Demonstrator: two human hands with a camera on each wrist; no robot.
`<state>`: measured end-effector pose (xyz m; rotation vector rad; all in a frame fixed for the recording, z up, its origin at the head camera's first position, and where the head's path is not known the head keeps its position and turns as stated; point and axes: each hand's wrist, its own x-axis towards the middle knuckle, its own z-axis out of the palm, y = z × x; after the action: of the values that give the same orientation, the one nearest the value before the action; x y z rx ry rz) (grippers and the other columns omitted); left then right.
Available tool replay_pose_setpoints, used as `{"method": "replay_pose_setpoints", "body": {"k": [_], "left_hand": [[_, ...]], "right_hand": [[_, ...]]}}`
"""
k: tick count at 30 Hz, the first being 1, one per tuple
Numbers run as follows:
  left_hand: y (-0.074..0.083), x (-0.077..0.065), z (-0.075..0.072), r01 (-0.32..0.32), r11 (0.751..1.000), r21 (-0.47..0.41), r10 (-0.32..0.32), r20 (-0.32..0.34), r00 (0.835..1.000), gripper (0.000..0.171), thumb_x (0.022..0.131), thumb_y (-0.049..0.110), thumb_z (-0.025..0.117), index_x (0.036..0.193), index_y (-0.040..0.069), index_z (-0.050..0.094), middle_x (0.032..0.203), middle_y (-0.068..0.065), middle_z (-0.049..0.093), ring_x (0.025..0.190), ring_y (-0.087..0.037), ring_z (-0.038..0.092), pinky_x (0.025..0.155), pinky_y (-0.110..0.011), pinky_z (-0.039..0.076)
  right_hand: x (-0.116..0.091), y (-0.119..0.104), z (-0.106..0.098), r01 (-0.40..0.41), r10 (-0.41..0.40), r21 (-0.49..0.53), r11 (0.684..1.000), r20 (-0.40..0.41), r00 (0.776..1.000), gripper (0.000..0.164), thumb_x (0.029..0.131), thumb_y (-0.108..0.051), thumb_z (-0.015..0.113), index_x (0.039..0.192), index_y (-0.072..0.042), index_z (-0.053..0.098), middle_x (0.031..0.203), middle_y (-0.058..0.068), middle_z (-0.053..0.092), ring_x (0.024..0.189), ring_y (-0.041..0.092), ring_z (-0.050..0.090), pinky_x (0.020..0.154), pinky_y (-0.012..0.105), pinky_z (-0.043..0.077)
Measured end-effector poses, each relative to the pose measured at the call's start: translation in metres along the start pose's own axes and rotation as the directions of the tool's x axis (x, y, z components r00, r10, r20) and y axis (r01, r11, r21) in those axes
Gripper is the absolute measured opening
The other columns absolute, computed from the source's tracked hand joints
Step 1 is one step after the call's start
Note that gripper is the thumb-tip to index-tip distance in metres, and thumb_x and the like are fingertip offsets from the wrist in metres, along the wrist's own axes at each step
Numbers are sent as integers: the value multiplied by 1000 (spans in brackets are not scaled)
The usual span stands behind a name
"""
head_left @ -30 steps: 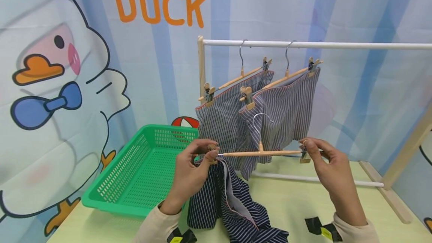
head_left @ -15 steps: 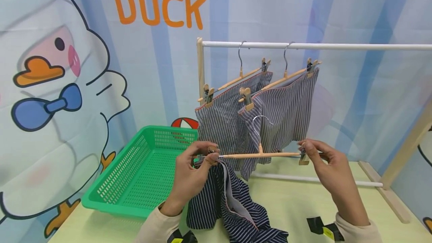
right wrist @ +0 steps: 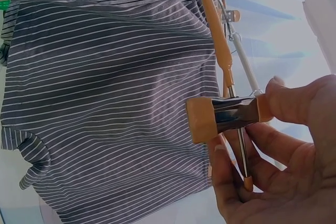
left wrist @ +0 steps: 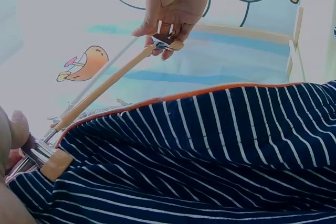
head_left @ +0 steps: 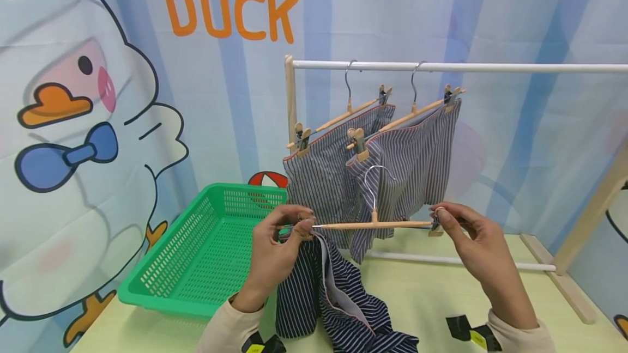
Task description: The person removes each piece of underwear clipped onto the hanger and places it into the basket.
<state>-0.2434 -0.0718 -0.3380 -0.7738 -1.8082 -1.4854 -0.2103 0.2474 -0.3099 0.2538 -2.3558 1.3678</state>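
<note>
Both hands hold a wooden clip hanger [head_left: 353,226] level above the table, its metal hook upward. My left hand [head_left: 276,255] pinches the clip [left wrist: 56,164] at the left end. That clip sits on the waistband corner of the navy white-striped shorts [head_left: 343,298], which hang down and bunch on the table. With thumb and fingers, my right hand [head_left: 483,249] grips the right-end clip [right wrist: 202,120], which has no cloth in it. In the left wrist view the orange-edged waistband runs away from the left clip, apart from the right hand.
Behind the hands stands a rack with a white rail [head_left: 515,67] and wooden posts. Two pairs of grey striped shorts [head_left: 319,189] hang from it on clip hangers. A green plastic basket [head_left: 167,301] sits at the left, before a duck-printed curtain [head_left: 235,97].
The hanger and both hands have shifted slightly left. The right clip has come a little closer to the hanger's middle. Both hands keep their hold.
</note>
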Motion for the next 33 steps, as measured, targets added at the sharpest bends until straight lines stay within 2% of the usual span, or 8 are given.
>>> {"method": "replay_pose_setpoints", "body": {"k": [8, 12, 15, 18, 20, 24, 29, 33], "left_hand": [[-1, -1, 0, -4, 1000, -1, 4, -3, 1000, 14, 90, 0, 68, 103, 6, 69, 94, -13, 69, 83, -2, 63, 56, -29, 57], [-1, 0, 1, -7, 1000, -10, 7, -6, 1000, 14, 90, 0, 68, 104, 5, 69, 96, -14, 70, 83, -1, 63, 54, -25, 54], [-2, 0, 1, -16, 1000, -27, 15, -8, 1000, 14, 91, 0, 67, 103, 4, 69, 95, -16, 69, 82, -1, 63, 53, -23, 54], [-2, 0, 2, -17, 999, -38, 17, -13, 1000, 13, 91, -1, 67, 103, 4, 69, 95, -17, 69, 81, -1, 63, 53, -23, 54], [-1, -1, 2, -14, 999, -43, 13, -14, 1000, 13, 90, -1, 68, 102, 3, 69, 95, -17, 69, 81, 0, 63, 53, -25, 55], [-1, -1, 2, -7, 998, -69, 6, -6, 1000, 12, 91, -2, 67, 102, 1, 68, 94, -19, 68, 80, -3, 65, 57, -28, 59], [0, -1, 3, 13, 995, -98, -13, 2, 1000, 11, 91, -3, 66, 102, -1, 67, 93, -20, 66, 77, -14, 67, 60, -30, 60], [1, -1, 3, 25, 994, -104, -25, -1, 1000, 10, 91, -2, 66, 101, -1, 67, 91, -20, 66, 75, -13, 67, 60, -30, 60]], "right_hand": [[0, -1, -1, -5, 5, 14, 1000, 16, 1000, 42, 103, -36, 52, 135, -10, 60, 115, -34, 58, 112, -17, 49, 110, 59, 34], [1, 0, -1, 7, -7, 9, 1000, 11, 1000, 40, 103, -35, 53, 134, -10, 60, 114, -34, 59, 112, -17, 49, 111, 58, 34], [0, 1, -1, 15, -15, -13, 1000, 6, 1000, 38, 103, -34, 53, 133, -12, 61, 115, -34, 59, 114, -17, 49, 113, 36, 38], [0, 1, -1, 31, -31, -22, 999, 6, 1000, 36, 103, -33, 53, 132, -13, 62, 116, -32, 60, 115, -16, 49, 102, 12, 38], [0, 1, -1, 44, -44, -14, 999, 5, 999, 35, 103, -31, 53, 131, -13, 62, 117, -31, 60, 116, -15, 50, 94, 4, 36], [0, 0, 0, 64, -64, 5, 998, 0, 998, 33, 103, -28, 54, 130, -11, 63, 116, -31, 61, 115, -14, 51, 93, 3, 37], [-1, -1, -1, 71, -71, 11, 997, -5, 997, 32, 103, -27, 54, 129, -10, 63, 116, -31, 61, 115, -14, 51, 93, 3, 36], [-1, 0, -1, 77, -77, 11, 997, -5, 997, 32, 103, -27, 54, 129, -11, 63, 116, -30, 61, 116, -14, 51, 94, 3, 36]]}}
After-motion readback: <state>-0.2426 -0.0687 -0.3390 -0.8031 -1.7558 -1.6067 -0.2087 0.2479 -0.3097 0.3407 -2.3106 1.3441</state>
